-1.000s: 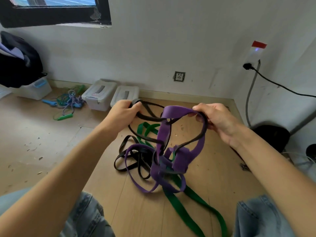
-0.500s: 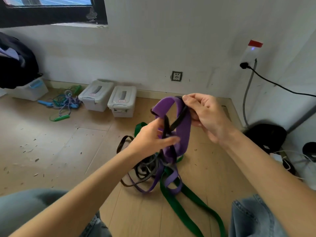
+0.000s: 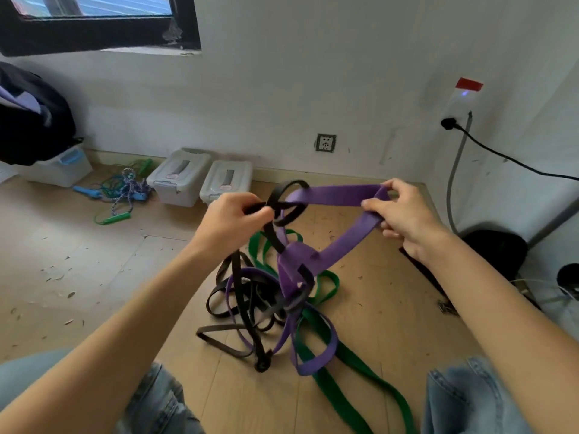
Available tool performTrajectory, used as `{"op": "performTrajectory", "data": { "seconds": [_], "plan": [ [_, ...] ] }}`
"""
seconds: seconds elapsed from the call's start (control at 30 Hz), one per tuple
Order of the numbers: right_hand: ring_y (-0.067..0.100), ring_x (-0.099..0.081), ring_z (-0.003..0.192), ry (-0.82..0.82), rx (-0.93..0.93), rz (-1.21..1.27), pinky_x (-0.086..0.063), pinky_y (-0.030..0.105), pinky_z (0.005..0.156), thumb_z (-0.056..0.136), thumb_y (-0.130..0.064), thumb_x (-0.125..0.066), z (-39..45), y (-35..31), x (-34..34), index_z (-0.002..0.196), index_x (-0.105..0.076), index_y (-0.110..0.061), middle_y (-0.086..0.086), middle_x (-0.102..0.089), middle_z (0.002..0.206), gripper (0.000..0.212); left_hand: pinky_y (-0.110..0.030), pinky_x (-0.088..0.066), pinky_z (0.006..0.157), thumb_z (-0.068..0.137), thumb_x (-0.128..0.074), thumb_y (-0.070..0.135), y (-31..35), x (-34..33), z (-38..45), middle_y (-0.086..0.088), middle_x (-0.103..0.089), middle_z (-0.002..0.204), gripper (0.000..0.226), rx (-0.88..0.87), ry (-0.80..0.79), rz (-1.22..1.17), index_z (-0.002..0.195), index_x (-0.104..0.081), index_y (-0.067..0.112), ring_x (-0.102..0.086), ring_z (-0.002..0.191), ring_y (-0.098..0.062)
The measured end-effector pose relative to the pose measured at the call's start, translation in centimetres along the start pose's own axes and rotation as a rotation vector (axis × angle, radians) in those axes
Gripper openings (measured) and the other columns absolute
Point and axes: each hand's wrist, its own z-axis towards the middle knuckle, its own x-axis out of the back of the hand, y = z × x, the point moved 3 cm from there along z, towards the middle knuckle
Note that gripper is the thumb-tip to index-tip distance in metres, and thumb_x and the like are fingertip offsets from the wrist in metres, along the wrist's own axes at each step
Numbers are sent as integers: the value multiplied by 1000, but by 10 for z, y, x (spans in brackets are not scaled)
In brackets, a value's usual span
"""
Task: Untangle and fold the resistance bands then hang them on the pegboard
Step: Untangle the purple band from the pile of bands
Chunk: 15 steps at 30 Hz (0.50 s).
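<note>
A tangle of resistance bands hangs between my hands and trails onto the wooden floor. My left hand (image 3: 233, 222) grips a narrow black band (image 3: 275, 239), whose loop stands up beside my fingers. My right hand (image 3: 404, 214) pinches the end fold of a wide purple band (image 3: 335, 195), stretched flat toward the left hand. Below, the purple and black bands are knotted together, and a green band (image 3: 344, 361) lies under them on the floor. No pegboard is in view.
Two lidded plastic boxes (image 3: 203, 178) stand by the far wall, with skipping ropes (image 3: 122, 192) to their left. A larger box (image 3: 59, 169) and a dark bag sit far left. A black cable (image 3: 501, 155) and dark objects are on the right. My knees frame the bottom.
My hands have moved apart: the left one shifted left and up with the black band, and the right one drew the purple band out flat to the right.
</note>
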Motion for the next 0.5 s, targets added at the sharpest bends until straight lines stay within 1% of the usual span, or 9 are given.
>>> {"op": "performTrajectory", "data": {
  "seconds": [0.07,0.1,0.13,0.2,0.27,0.37,0.43,0.47,0.5],
  "plan": [
    [10,-46,51,-4,24,-47,-34,20,40,83,-14,-66,-2,-1,-2,89,-51,-23,1,-55,75,18,-18,-43,50,85,-62,25,-8,-6,-2,5,-62,70,11,-69,-39,360,89,-67,16,-55,56,-7],
    [12,-50,59,-38,45,-55,-37,22,46,82,-16,-68,-4,-3,-5,89,-52,-25,0,-57,79,19,-23,-47,55,85,-62,25,-13,-11,-3,2,-64,76,14,-70,-99,469,93,-67,15,-59,63,-12],
    [12,-54,66,-81,67,-44,-40,22,52,81,-16,-69,-7,-6,-8,91,-53,-26,-1,-59,83,21,-27,-50,62,85,-63,25,-17,-17,-4,0,-66,83,17,-58,-193,534,96,-67,14,-61,71,-16],
    [10,-58,78,-158,143,-27,-44,20,59,80,-14,-69,-13,-14,-10,97,-56,-26,-2,-61,90,24,-29,-51,77,84,-64,24,-25,-29,-6,-3,-66,103,25,-48,-445,583,106,-65,13,-62,89,-18],
    [7,-59,80,-248,229,-25,-46,18,64,80,-10,-66,-19,-23,-10,98,-59,-27,-5,-63,93,26,-28,-47,89,82,-66,24,-28,-33,-6,0,-58,120,41,-41,-593,521,121,-56,16,-56,106,-17],
    [0,-61,81,-419,336,4,-48,15,67,74,-12,-61,-30,-34,-14,96,-64,-30,-12,-68,95,29,-31,-44,97,79,-70,23,-17,-29,0,6,-50,130,63,-6,-496,160,135,-40,21,-50,116,-13],
    [5,-62,82,-518,360,69,-48,17,68,73,-13,-53,-35,-37,-16,96,-66,-31,-13,-68,95,32,-28,-48,93,79,-70,19,-5,-34,-2,7,-56,125,58,-21,-512,-104,130,-44,26,-54,113,-7],
    [10,-59,80,-547,363,113,-46,22,69,73,-12,-50,-36,-39,-15,96,-66,-31,-14,-67,92,34,-21,-51,85,80,-68,18,-1,-39,-4,10,-62,114,46,-35,-539,-159,122,-52,26,-59,103,-2],
    [12,-55,76,-557,369,147,-43,25,67,73,-10,-47,-35,-40,-14,95,-67,-30,-15,-65,87,36,-13,-50,77,82,-67,17,1,-44,-7,13,-65,101,30,-58,-548,-124,110,-60,26,-62,91,2]
  ]
}}
